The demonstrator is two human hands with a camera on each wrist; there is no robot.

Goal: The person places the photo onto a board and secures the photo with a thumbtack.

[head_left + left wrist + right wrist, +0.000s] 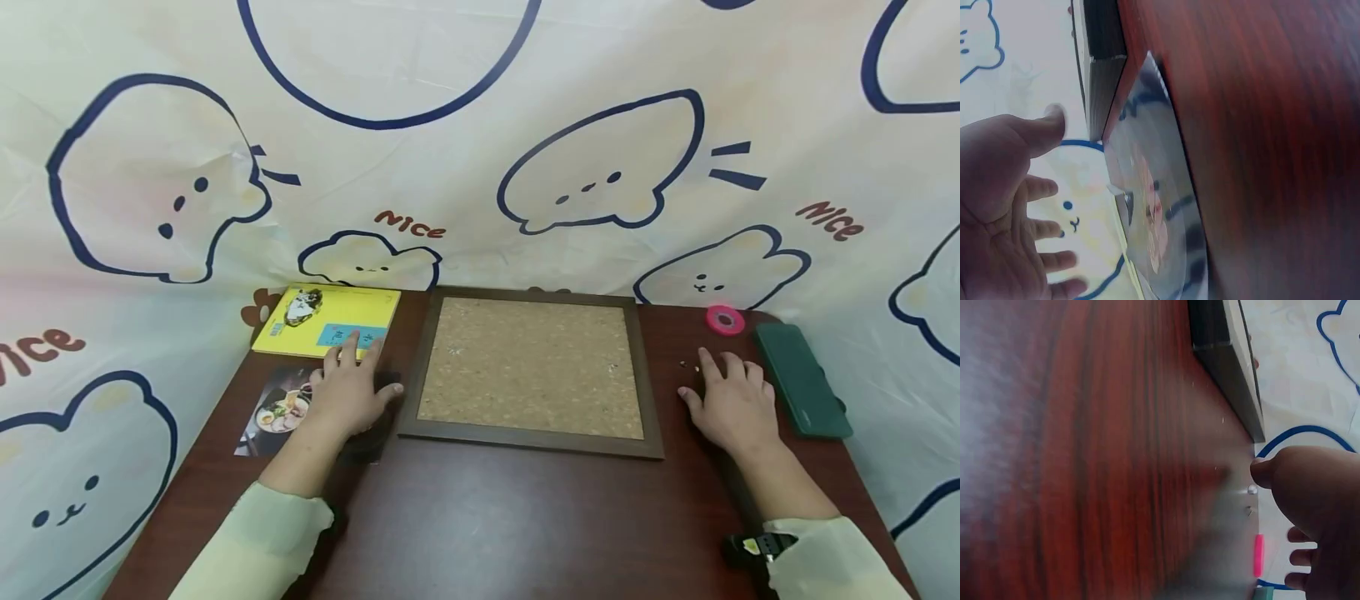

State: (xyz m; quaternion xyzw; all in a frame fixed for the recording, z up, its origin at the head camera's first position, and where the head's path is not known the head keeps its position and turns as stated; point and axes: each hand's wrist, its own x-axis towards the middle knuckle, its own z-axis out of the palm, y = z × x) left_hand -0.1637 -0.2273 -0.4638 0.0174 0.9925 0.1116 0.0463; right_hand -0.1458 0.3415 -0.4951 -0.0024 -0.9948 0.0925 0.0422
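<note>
My left hand (347, 396) hovers or rests, fingers spread, above a food photo sheet (276, 418) and the near edge of a yellow book (345, 308); contact cannot be told. In the left wrist view, that hand (1000, 206) has nothing in its fingers, and the glossy sheet (1160, 212) curves beside it. A cork board (532, 367) in a brown wooden frame (525, 443) lies between the hands. My right hand (737, 410) is relaxed and holds nothing, close to a few tiny shiny pieces (1252, 489), too small to identify surely.
Beyond the right hand lies a pink ring (712, 320), resembling a tape roll. A dark green flat case (802, 381) sits at the table's right edge. The brown table (525, 525) meets a white cartoon-printed cloth (465, 183) behind and at both sides.
</note>
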